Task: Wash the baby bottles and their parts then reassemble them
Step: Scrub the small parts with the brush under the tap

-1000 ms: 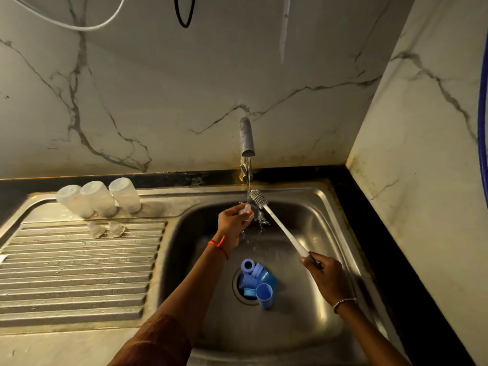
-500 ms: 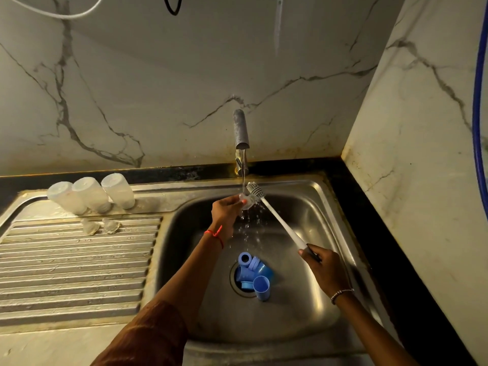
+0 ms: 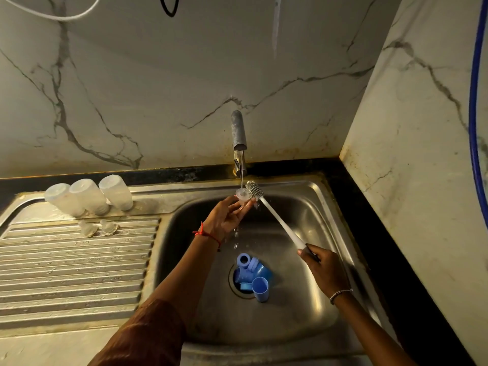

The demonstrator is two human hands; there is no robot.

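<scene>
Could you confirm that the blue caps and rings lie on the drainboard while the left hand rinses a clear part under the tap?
Not quite: the head view shows the blue caps and rings lying in the sink basin, over the drain, not on the drainboard. The left hand does hold a clear part under the running tap.

I wear a thin red thread (image 3: 208,235) tied round the wrist of my left hand (image 3: 224,220), a rust-brown sleeve (image 3: 148,336) further up that arm, and a pale beaded bracelet (image 3: 339,295) behind my right hand (image 3: 323,270).
</scene>
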